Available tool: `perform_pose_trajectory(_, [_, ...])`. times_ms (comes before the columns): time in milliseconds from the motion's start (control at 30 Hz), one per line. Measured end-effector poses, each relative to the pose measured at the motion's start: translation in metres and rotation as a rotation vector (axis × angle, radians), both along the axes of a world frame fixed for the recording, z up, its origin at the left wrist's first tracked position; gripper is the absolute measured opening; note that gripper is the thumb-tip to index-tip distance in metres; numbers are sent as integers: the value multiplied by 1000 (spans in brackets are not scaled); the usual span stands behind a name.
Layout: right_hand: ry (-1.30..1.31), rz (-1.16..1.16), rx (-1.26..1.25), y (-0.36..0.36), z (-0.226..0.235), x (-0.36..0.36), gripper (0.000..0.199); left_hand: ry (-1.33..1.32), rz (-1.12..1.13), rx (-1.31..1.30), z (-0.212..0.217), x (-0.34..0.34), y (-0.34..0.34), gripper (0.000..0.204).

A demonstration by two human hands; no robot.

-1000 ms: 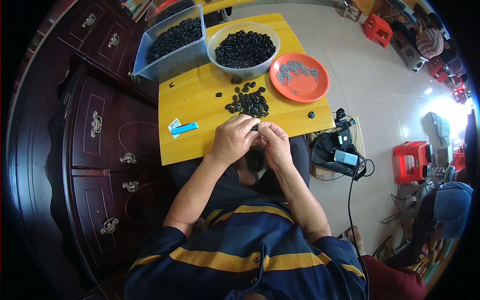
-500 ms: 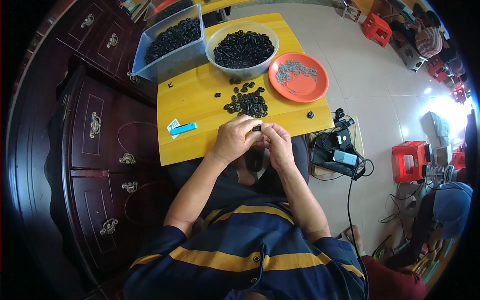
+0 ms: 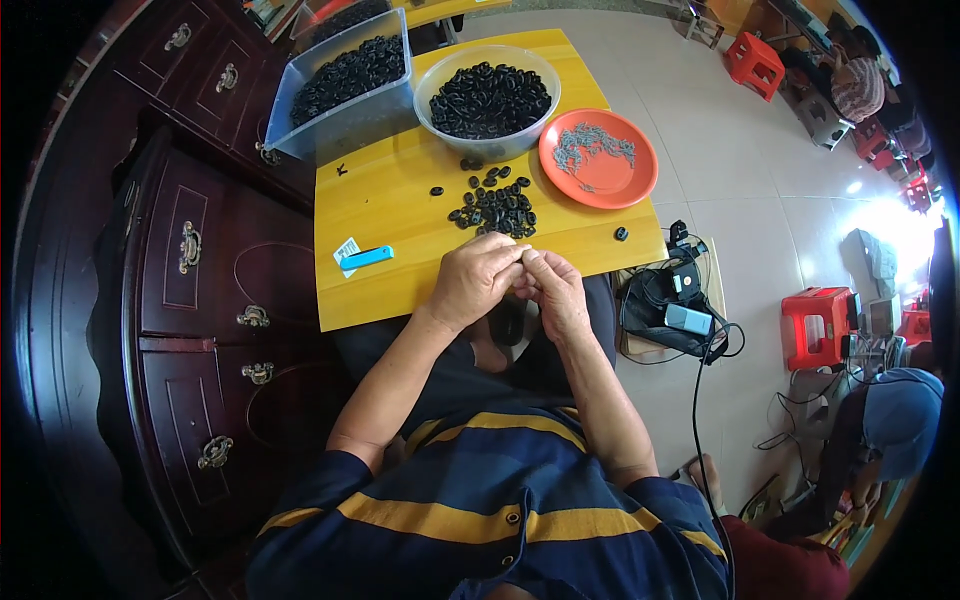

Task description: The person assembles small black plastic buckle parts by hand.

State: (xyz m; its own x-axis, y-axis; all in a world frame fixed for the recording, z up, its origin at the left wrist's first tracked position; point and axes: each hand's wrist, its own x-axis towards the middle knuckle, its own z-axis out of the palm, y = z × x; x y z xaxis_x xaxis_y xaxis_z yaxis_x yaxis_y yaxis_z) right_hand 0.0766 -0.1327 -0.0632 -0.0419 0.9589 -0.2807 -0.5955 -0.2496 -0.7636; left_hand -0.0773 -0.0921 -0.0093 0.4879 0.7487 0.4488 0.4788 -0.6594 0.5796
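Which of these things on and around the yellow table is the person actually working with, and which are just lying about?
In use:
left hand and right hand, fingertips pinched together at the table edge
loose black pieces
white bowl of black pieces
clear bin of black pieces
orange plate of small grey parts

Lying about:
blue lighter
cables and devices on the floor
red stool

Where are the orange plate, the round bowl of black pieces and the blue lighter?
orange plate (image 3: 630, 185), head view, bare right rim.
round bowl (image 3: 487, 146), head view, near wall.
blue lighter (image 3: 368, 257), head view, middle.
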Motion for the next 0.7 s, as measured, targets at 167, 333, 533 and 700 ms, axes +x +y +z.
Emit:
perform_pose_trajectory(167, [-37, 21, -10, 1, 5, 1, 20, -43, 22, 38, -12, 4, -5, 30])
perform_pose_trajectory(333, [-344, -49, 116, 5, 2, 11, 19, -147, 37, -245, -13, 3, -7, 37])
perform_pose_trajectory(533, [-1332, -300, 262, 12, 6, 55, 15, 92, 248, -131, -31, -21, 7, 35])
perform_pose_trajectory(700, [-1581, -361, 251, 17, 10, 74, 17, 137, 261, -83, -33, -18, 10, 31])
